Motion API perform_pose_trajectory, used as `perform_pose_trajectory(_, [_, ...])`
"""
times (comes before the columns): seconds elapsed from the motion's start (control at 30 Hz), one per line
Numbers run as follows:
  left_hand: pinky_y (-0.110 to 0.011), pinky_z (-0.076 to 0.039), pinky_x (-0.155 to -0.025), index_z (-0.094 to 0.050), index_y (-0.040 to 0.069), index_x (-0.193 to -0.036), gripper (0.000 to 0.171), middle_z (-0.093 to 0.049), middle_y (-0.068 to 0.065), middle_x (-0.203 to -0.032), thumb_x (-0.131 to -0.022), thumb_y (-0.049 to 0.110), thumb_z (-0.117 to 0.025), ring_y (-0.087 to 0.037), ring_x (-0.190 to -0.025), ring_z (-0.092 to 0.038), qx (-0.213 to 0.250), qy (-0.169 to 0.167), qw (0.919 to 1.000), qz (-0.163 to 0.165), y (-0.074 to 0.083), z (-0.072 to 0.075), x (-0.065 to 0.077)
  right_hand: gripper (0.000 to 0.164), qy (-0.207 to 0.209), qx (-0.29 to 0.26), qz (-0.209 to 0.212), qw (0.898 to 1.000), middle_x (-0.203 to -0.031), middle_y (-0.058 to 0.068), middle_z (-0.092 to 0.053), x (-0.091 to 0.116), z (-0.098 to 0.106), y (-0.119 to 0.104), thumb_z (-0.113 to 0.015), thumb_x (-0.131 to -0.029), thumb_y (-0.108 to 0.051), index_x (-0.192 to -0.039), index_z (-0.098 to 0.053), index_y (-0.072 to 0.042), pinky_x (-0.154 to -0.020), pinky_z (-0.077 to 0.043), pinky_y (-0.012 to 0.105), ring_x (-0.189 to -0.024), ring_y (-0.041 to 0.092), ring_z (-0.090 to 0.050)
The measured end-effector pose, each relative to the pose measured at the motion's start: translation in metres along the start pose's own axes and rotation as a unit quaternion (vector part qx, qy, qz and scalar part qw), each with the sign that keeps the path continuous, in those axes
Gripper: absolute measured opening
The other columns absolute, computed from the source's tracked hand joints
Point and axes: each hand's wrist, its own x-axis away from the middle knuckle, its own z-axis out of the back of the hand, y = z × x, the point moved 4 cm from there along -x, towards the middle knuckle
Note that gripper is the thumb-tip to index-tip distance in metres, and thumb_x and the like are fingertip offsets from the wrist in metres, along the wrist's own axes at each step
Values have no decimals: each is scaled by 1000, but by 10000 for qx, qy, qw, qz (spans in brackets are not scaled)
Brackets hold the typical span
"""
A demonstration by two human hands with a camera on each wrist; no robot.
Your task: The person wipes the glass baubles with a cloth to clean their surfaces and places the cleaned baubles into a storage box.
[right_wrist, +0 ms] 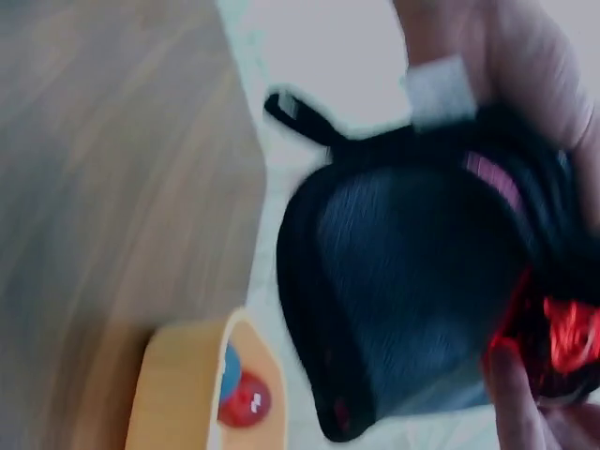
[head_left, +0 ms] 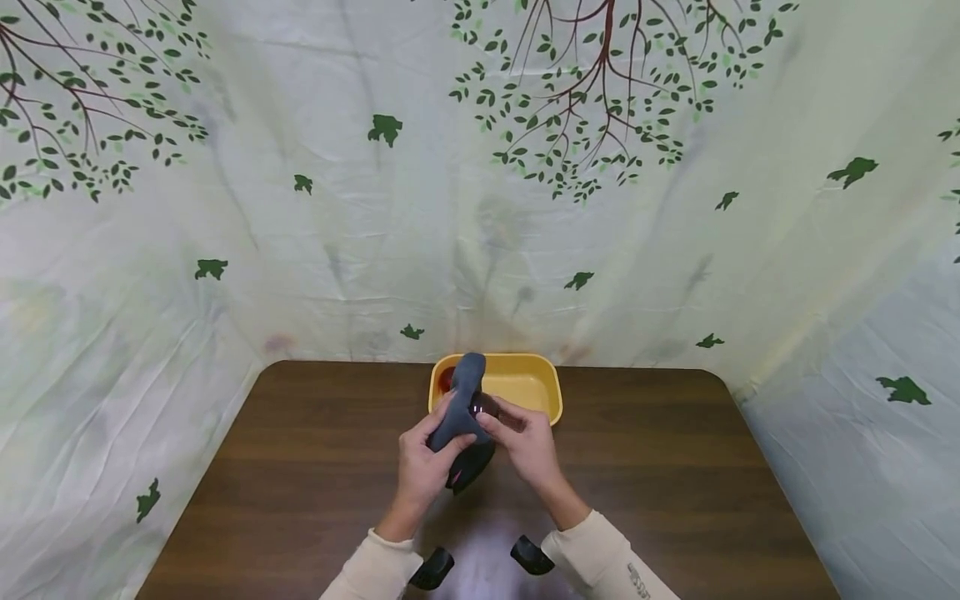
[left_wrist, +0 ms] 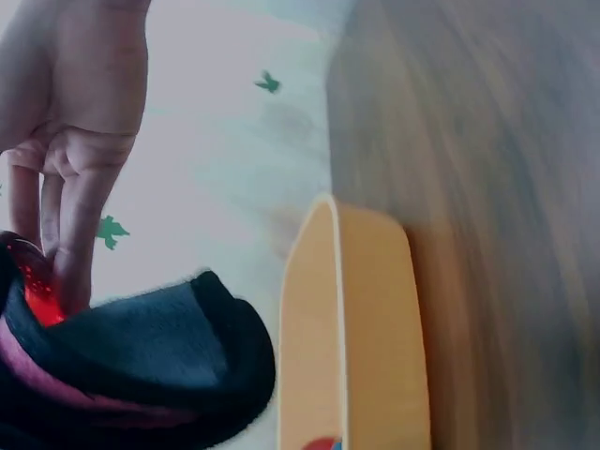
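Note:
A soft dark grey-blue fabric piece (head_left: 454, 417), pouch-like, is held up in front of a yellow tray (head_left: 557, 400). It has black edging, a pink strip, a small black loop and a white tag (right_wrist: 441, 92). My left hand (head_left: 422, 467) grips its left side, thumb on the near face. My right hand (head_left: 531, 446) pinches a shiny dark round thing (head_left: 485, 406) against its right side. This looks translucent red in the left wrist view, where the red thing (left_wrist: 39, 289) is partly hidden by the fabric. How deep it sits in the fabric I cannot tell.
In the tray lie a red ball (right_wrist: 246, 401) and a blue thing (right_wrist: 231, 370). The brown table (head_left: 315, 483) reaches back to a pale leaf-printed cloth (head_left: 495, 250). Black wrist cameras (head_left: 432, 569) sit at both cuffs.

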Motion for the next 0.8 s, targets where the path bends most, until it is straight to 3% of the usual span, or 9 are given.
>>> perform_pose_trajectory(0.1, [-25, -50, -90, -55, -1, -134, 57, -59, -22, -128, -80, -3, -74, -24, -104, -64, 520, 91, 9943, 923, -8, -1, 4, 43, -652, 505, 172, 9964, -125, 18, -62, 1, 6, -6, -67, -90, -6, -131, -57, 1, -91, -51, 33, -111, 31, -62])
perform_pose_trajectory(0.2, [-26, -52, -88, -50, -4, -136, 55, -56, -26, -130, -85, -1, -70, -14, -101, -63, 1110, 229, 9820, 1513, -14, -3, 5, 50, -1177, 906, 597, 9871, -131, 20, -58, 0, 14, -9, -70, -86, 0, -133, -54, 3, -93, -51, 40, -112, 34, -60])
perform_pose_trajectory(0.33, [-25, -54, -84, -49, -9, -135, 51, -58, -28, -126, -89, 1, -67, -11, -95, -64, 1328, 106, 9760, 1725, -14, -6, 3, 57, -1505, 1440, 1623, 9645, -130, 25, -56, 0, 21, -27, -76, -75, 7, -128, -55, 10, -92, -50, 48, -116, 34, -57])
perform_pose_trajectory(0.43, [-27, -55, -80, -52, -10, -131, 45, -63, -26, -116, -90, 3, -66, -13, -89, -65, 1230, -127, 9756, 1813, -13, -8, 4, 60, -1642, 1555, 2352, 9453, -126, 29, -57, 2, 23, -35, -79, -69, 10, -125, -57, 11, -93, -50, 44, -121, 30, -55])
perform_pose_trajectory(0.5, [-29, -56, -79, -55, -11, -128, 41, -65, -24, -111, -90, 3, -66, -16, -86, -65, 1182, -264, 9760, 1811, -12, -9, 5, 61, -1659, 1422, 2613, 9402, -125, 30, -58, 2, 25, -31, -79, -67, 12, -124, -58, 11, -92, -50, 40, -122, 25, -55])
perform_pose_trajectory(0.6, [-31, -57, -79, -58, -11, -124, 38, -65, -23, -109, -89, 2, -66, -18, -87, -65, 1137, -352, 9778, 1723, -9, -10, 6, 60, -1546, 1043, 2669, 9455, -124, 29, -58, 2, 27, -18, -79, -67, 12, -124, -58, 11, -89, -52, 38, -119, 21, -57])
perform_pose_trajectory(0.8, [-29, -56, -79, -58, -10, -125, 42, -63, -30, -115, -85, -3, -69, -14, -88, -66, 890, -210, 9875, 1286, -1, -15, 12, 59, -996, 189, 2010, 9743, -124, 29, -58, 7, 29, 0, -79, -72, 6, -125, -56, 14, -83, -54, 36, -110, 17, -63])
